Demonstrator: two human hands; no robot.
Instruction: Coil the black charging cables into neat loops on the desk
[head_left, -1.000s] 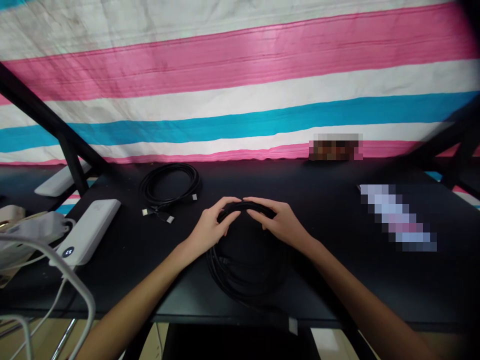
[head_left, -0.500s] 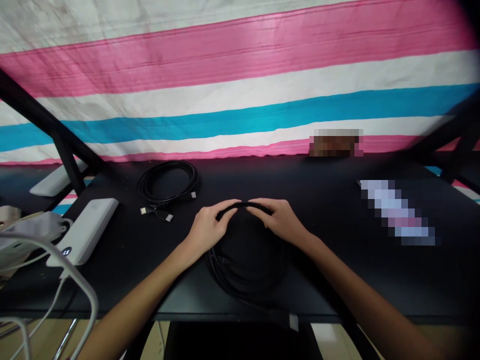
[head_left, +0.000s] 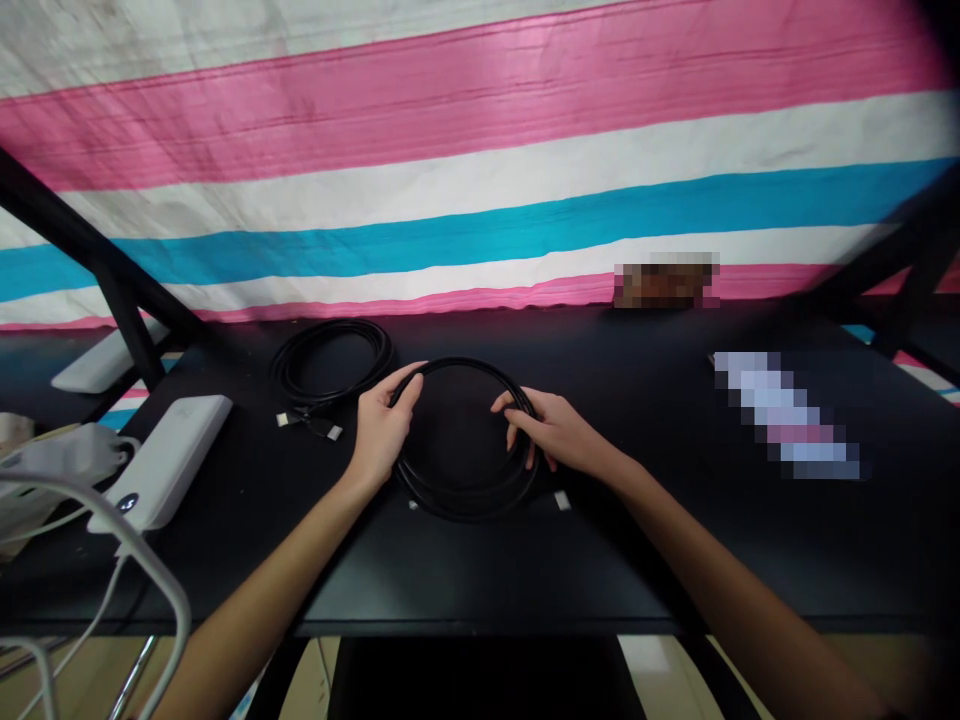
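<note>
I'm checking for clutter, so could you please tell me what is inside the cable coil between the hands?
Inside the cable coil, the black tabletop and part of the right hand show; whatever the coil and hand cover cannot be seen.

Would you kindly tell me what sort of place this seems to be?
Perhaps a makeshift workspace: there is a desk, with coiled cables at it and a striped sheet hanging behind.

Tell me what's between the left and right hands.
In the head view, a coil of black cable lies between the left hand and right hand, with dark tabletop showing through its loop.
</note>
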